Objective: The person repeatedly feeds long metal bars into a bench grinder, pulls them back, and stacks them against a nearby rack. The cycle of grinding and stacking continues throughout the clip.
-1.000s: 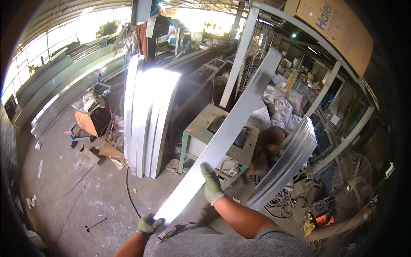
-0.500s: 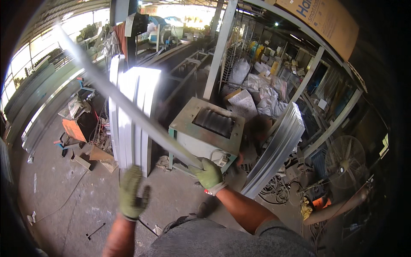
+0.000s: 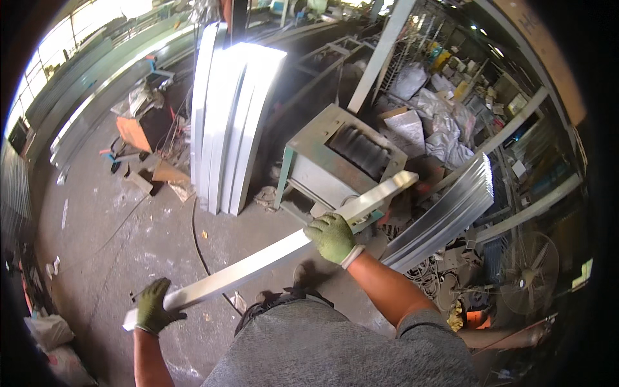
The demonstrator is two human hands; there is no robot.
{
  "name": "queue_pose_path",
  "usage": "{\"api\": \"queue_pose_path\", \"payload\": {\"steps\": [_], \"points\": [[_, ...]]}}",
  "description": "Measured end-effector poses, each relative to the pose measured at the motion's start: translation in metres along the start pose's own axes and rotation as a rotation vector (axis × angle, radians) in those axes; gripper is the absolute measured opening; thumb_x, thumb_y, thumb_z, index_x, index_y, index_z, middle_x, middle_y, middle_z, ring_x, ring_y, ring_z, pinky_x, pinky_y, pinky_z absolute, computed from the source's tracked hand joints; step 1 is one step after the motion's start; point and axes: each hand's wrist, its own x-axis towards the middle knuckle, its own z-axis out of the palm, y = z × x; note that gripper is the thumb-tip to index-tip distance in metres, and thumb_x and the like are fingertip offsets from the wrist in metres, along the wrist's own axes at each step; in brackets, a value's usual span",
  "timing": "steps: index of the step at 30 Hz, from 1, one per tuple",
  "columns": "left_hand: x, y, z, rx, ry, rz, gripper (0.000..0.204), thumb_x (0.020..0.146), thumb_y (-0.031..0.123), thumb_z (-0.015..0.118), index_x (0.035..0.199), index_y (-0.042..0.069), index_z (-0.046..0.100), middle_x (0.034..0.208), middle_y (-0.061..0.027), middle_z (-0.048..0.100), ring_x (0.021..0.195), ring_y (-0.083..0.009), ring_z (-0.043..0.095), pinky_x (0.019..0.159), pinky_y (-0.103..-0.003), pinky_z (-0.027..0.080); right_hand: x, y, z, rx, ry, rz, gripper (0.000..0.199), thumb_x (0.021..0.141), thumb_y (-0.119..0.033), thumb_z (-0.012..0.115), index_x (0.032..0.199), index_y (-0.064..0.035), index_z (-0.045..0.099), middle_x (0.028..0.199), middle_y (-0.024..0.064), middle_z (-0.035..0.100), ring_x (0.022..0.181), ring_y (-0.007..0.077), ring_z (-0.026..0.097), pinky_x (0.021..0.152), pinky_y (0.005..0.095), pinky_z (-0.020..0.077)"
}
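Near the roller machine (image 3: 338, 166), our gloved right hand (image 3: 332, 238) clamps a metal bar (image 3: 248, 266); our left hand (image 3: 155, 307) is closed round it near one end. Left of the machine stand metal profiles (image 3: 222, 129).

Free floor (image 3: 164, 238) between metal bar (image 3: 258, 262) and upright profiles (image 3: 222, 129), cable (image 3: 199, 248) across it; machine (image 3: 316, 155) and leaning stack (image 3: 445, 222) block right.

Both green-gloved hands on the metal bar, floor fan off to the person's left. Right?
Not quite: the head view shows the floor fan off to the person's right. The rest holds: left hand and right hand, both green-gloved, are on the metal bar.
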Motion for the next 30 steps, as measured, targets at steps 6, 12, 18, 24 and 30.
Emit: {"api": "queue_pose_path", "payload": {"steps": [6,12,18,24,30], "points": [[-0.074,0.03,0.122,-0.324,-0.232,-0.33,0.077,0.082,0.022,0.083,0.151,0.0,0.058,0.145,-0.0285,0.067,0.136,-0.0467,0.063,0.115,-0.051,0.052,0.006,0.055,0.036,0.048,-0.086,-0.188,0.028,0.085,-0.022,0.068,0.11,-0.0152,0.078,0.114,0.0042,0.078,0.111,0.0267,0.071,0.106,0.046,0.0526],[-0.036,0.13,0.166,-0.176,-0.103,-0.346,0.045,0.091,0.025,0.071,0.132,0.009,0.067,0.119,-0.0216,0.077,0.107,-0.0458,0.075,0.092,-0.056,0.06,0.004,0.14,0.08,-0.018,-0.416,-0.005,0.037,0.079,-0.019,0.076,0.116,-0.0167,0.078,0.12,0.0044,0.076,0.125,0.0269,0.066,0.12,0.0474,0.0407],[0.082,0.219,0.165,-0.254,-0.318,-0.413,0.033,0.099,0.038,0.069,0.119,0.012,0.067,0.111,-0.0203,0.079,0.103,-0.0449,0.077,0.089,-0.056,0.06,-0.005,0.217,0.095,-0.21,-0.493,0.247,0.053,0.082,-0.029,0.081,0.133,-0.0151,0.074,0.14,0.0062,0.069,0.145,0.032,0.051,0.131,0.0522,0.0258],[0.199,0.282,0.17,-0.293,-0.38,-0.384,0.034,0.099,0.041,0.07,0.117,0.013,0.068,0.112,-0.0222,0.079,0.104,-0.0465,0.076,0.088,-0.057,0.06,-0.002,0.321,0.086,-0.347,-0.451,0.44,0.041,0.093,-0.024,0.062,0.13,-0.0105,0.073,0.144,0.0104,0.065,0.153,0.0342,0.044,0.135,0.0536,0.0192],[0.26,0.315,0.148,-0.336,-0.522,-0.335,0.04,0.094,0.037,0.074,0.123,0.011,0.065,0.115,-0.025,0.078,0.106,-0.0478,0.076,0.092,-0.057,0.06,0.005,0.383,0.077,-0.369,-0.353,0.429,0.04,0.082,-0.015,0.071,0.122,-0.0085,0.071,0.136,0.0133,0.066,0.148,0.038,0.047,0.132,0.0537,0.0269]]}}
